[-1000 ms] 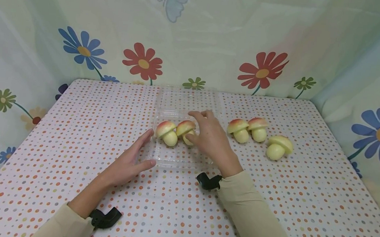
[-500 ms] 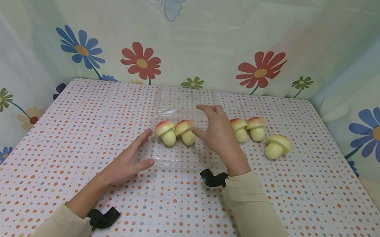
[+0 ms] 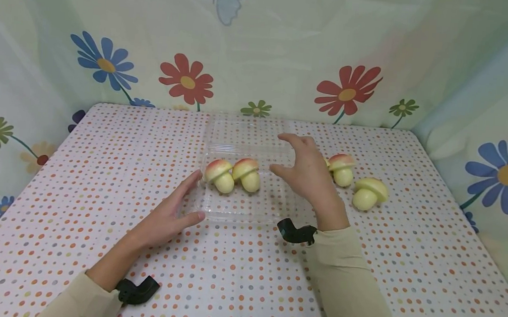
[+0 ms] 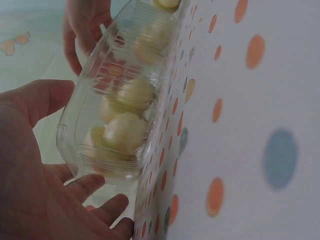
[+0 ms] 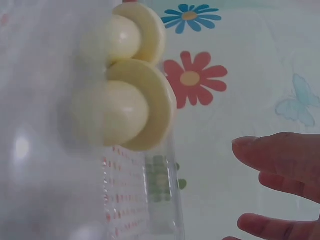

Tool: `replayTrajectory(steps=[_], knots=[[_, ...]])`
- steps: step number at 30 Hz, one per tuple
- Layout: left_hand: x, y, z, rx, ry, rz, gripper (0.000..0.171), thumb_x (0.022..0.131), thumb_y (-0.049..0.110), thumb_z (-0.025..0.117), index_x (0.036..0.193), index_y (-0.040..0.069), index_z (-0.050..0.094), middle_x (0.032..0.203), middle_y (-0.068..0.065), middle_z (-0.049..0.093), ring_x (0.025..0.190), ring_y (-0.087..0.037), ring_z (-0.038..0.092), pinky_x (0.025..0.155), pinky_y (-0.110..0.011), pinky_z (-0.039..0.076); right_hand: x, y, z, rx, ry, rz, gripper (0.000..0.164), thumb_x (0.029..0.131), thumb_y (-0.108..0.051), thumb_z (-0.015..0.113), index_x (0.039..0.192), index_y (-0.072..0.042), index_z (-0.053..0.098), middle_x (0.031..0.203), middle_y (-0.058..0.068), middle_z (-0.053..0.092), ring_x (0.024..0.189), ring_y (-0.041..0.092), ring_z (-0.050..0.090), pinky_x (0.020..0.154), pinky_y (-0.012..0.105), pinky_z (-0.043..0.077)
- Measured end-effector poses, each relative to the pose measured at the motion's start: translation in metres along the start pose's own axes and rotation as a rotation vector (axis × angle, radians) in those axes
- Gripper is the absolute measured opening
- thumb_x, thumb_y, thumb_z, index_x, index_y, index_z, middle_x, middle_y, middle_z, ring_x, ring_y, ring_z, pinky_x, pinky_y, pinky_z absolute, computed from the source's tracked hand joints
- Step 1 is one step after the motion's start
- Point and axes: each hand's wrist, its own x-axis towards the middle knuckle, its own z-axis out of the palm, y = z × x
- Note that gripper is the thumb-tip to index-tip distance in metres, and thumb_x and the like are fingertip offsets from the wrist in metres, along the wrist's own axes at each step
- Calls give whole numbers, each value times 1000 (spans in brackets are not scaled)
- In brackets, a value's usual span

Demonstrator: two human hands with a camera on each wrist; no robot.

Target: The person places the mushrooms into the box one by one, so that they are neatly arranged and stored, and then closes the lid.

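A clear plastic clamshell box lies on the table, its lid folded back toward the wall. Inside, at the left, two toy mushrooms with red-and-yellow caps sit side by side: a left mushroom and a right mushroom. My left hand is at the box's left end, thumb and fingers spread around its corner, as the left wrist view also shows. Over the box's right side hovers my right hand, thumb and fingers apart with nothing between them.
Right of the box lie more toy mushrooms: one red-capped mushroom, another mostly hidden behind my right hand, and a yellower mushroom. A dotted cloth covers the table; a flowered curtain hangs behind it.
My right hand has let go of the right mushroom in the box and moved right, away from it. The left hand has stayed at the box's left end.
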Motion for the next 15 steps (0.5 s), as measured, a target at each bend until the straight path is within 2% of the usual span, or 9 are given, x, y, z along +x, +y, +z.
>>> replayTrajectory(steps=[4,10,13,15], knots=[[0,0,0,2,2,-5,89,101,27,65,168,25,6,175,-1,11,162,-31,11,127,-63,10,-1,5,-8,10,-17,24,72,95,-24,75,158,-15,42,155,26,39,125,43,55,104,62,48],[-1,1,-1,-5,2,-4,89,100,26,65,168,23,7,175,-1,12,162,-31,11,127,-63,10,-2,12,-17,13,-19,58,69,96,-29,72,157,-15,44,153,25,41,103,36,61,89,54,52],[-1,1,-1,-8,1,-1,90,100,26,65,168,22,6,175,-1,11,162,-31,11,127,-63,10,-3,16,-21,7,-14,77,66,97,-31,70,156,-13,45,155,25,40,116,40,59,97,59,51],[-1,1,-1,-10,-1,-1,90,100,25,65,168,23,6,175,-1,11,162,-31,10,128,-62,10,-3,20,-23,-2,-8,87,65,98,-30,68,156,-12,45,155,27,40,128,44,53,104,63,46]])
